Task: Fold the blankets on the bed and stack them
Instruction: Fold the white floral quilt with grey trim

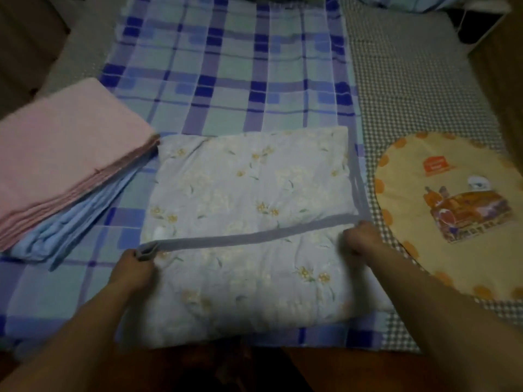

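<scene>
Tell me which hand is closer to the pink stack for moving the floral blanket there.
Left hand: it grips the floral blanket at the corner nearest the pink blanket. Right hand is on the far side.

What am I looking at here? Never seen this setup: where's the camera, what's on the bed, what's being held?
No machine here: a person works with bare hands. The one picture comes from a wide-angle camera worn on the head, looking forward and down. On the blue checked bedsheet lies a pale blue floral quilted blanket, partly folded. The left hand and right hand each have a grip on its grey border strip, at opposite ends. To the left sits a folded pink blanket on a folded light blue blanket. To the right lies a rounded yellow printed cushion.
</scene>
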A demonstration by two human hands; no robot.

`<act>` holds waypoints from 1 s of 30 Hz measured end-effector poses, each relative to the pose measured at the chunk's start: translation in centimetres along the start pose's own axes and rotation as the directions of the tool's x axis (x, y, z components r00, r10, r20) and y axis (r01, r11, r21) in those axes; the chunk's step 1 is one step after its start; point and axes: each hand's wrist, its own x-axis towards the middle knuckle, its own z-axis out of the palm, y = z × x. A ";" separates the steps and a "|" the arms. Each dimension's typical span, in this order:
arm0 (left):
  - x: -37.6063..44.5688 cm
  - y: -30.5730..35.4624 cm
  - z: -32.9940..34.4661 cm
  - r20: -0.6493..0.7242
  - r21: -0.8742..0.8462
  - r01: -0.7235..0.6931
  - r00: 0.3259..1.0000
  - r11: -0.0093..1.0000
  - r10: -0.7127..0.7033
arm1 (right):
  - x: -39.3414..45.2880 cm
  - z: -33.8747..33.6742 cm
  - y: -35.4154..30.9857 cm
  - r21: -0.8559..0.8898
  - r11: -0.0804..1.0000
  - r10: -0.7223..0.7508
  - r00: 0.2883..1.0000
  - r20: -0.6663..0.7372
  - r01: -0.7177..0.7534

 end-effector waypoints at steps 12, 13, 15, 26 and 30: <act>-4.5 10.6 7.6 0.024 0.474 -0.462 0.857 0.749 0.514 | 4.2 -0.1 6.6 0.179 0.982 -0.078 0.995 0.063 0.066; -4.5 12.3 9.2 0.182 0.483 -0.579 0.800 0.656 0.572 | 4.1 -0.4 7.2 0.170 0.984 -0.060 0.994 0.086 0.045; -4.9 15.5 12.9 0.434 0.402 -0.731 0.682 0.551 0.588 | 3.4 -0.9 8.3 0.158 0.983 -0.101 0.993 0.065 0.089; -7.5 34.3 26.7 0.593 0.173 -0.953 -0.099 -0.247 0.799 | -1.0 -2.8 13.6 0.075 0.889 -0.456 0.852 0.258 0.453; -7.3 41.5 32.4 0.732 0.195 -0.788 -0.279 -0.584 0.621 | 6.0 -1.2 14.4 -0.066 0.987 -0.151 0.989 -0.003 0.150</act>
